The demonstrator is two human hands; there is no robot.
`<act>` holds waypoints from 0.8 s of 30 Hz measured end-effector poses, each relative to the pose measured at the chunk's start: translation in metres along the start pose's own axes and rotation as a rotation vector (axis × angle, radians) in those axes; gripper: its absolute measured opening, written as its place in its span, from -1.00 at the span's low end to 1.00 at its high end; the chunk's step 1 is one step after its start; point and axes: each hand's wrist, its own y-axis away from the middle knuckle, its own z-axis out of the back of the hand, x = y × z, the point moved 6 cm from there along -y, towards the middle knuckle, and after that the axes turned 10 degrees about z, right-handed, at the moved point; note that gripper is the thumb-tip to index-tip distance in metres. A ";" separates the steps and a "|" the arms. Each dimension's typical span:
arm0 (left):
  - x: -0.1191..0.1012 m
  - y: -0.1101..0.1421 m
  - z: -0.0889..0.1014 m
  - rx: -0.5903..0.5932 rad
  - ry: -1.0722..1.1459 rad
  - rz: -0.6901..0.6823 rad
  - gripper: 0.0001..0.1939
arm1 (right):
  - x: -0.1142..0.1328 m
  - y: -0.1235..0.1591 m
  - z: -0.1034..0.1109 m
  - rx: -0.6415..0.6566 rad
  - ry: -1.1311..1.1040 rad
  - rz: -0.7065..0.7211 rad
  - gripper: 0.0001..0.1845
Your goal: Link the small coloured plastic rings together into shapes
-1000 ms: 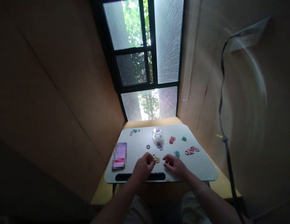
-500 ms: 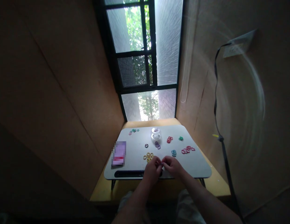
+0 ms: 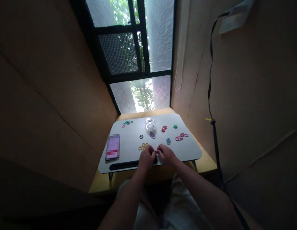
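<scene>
My left hand [image 3: 147,157] is closed in a pinch just above the near edge of the white lap table [image 3: 129,153]. My right hand [image 3: 165,154] is pinched too, its fingertips meeting those of the left. Between them shows a tiny dark purplish thing, too small to name. Beside my left fingers lies a cluster of small yellow rings [image 3: 142,147], partly covered by the hand. Blue rings [image 3: 168,141] rest beyond my right hand. Farther up are purple rings [image 3: 152,135] and a lone dark ring [image 3: 141,136].
A clear rounded container [image 3: 150,125] stands toward the back. Red rings [image 3: 164,128], pink rings [image 3: 181,137] and a green bunch [image 3: 175,126] lie right; mixed green and pink rings [image 3: 126,123] lie back left. A blurred-out phone-like rectangle [image 3: 113,147] sits left. A black cable [image 3: 211,64] hangs right.
My left hand has left the yellow rings and come toward my right hand. My right hand has closed, and both sets of fingertips now meet. The camera view has also shifted.
</scene>
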 end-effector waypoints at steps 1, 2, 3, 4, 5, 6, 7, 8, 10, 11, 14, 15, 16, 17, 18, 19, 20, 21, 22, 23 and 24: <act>-0.001 0.000 0.000 -0.013 -0.007 -0.001 -0.96 | 0.000 0.001 -0.001 0.004 0.009 0.005 -0.90; -0.001 0.000 0.000 -0.024 -0.010 0.002 -0.97 | 0.000 0.001 -0.001 0.005 0.021 0.010 -0.90; -0.002 0.001 0.001 -0.036 -0.011 0.008 -0.98 | -0.001 0.002 -0.001 0.004 0.032 0.015 -0.90; -0.003 0.001 0.001 -0.047 -0.011 0.019 -0.98 | -0.001 0.002 -0.002 0.003 0.043 0.019 -0.90; -0.003 0.001 0.001 -0.053 -0.006 0.030 -0.97 | -0.002 0.002 -0.002 0.003 0.050 0.021 -0.90; -0.003 0.002 0.001 -0.047 0.008 0.034 -0.95 | -0.003 0.003 -0.003 0.003 0.054 0.022 -0.91; -0.003 0.003 0.001 -0.030 0.028 0.030 -0.94 | -0.003 0.003 -0.003 0.004 0.054 0.021 -0.91; -0.004 0.004 0.000 -0.006 0.047 0.018 -0.92 | -0.003 0.003 -0.003 0.005 0.051 0.019 -0.92; -0.005 0.006 -0.001 0.039 0.070 -0.021 -0.91 | -0.004 0.002 -0.004 0.003 0.042 0.010 -0.92; -0.006 0.007 -0.001 0.049 0.067 -0.039 -0.90 | -0.004 0.001 -0.003 0.002 0.036 0.001 -0.92; -0.007 0.009 0.001 0.034 0.040 -0.064 -0.88 | -0.006 -0.005 -0.002 0.009 0.014 -0.026 -0.92; -0.007 0.009 0.002 0.028 0.040 -0.065 -0.87 | -0.007 -0.007 -0.001 0.016 0.004 -0.030 -0.92; -0.007 0.009 0.002 0.024 0.042 -0.065 -0.86 | -0.008 -0.010 -0.001 0.023 -0.009 -0.029 -0.93; -0.008 0.009 0.002 0.021 0.044 -0.066 -0.85 | -0.008 -0.011 0.000 0.029 -0.022 -0.021 -0.93; -0.008 0.009 0.002 0.020 0.046 -0.068 -0.84 | -0.008 -0.012 0.000 0.029 -0.034 -0.009 -0.93; -0.009 0.009 0.002 0.019 0.049 -0.068 -0.84 | -0.008 -0.012 0.001 0.028 -0.045 0.006 -0.93; -0.009 0.008 0.002 0.015 0.053 -0.067 -0.84 | -0.007 -0.012 0.002 0.021 -0.049 0.021 -0.93; -0.008 0.008 0.002 0.010 0.059 -0.062 -0.84 | -0.007 -0.010 0.002 0.012 -0.045 0.027 -0.93; -0.008 0.008 0.002 0.002 0.069 -0.054 -0.85 | -0.006 -0.008 0.002 0.011 -0.041 0.036 -0.93; -0.007 0.007 0.002 -0.002 0.080 -0.047 -0.86 | -0.006 -0.006 0.002 -0.002 -0.032 0.040 -0.94; -0.006 0.007 0.002 -0.002 0.091 -0.041 -0.86 | -0.005 -0.004 0.002 -0.003 -0.026 0.047 -0.95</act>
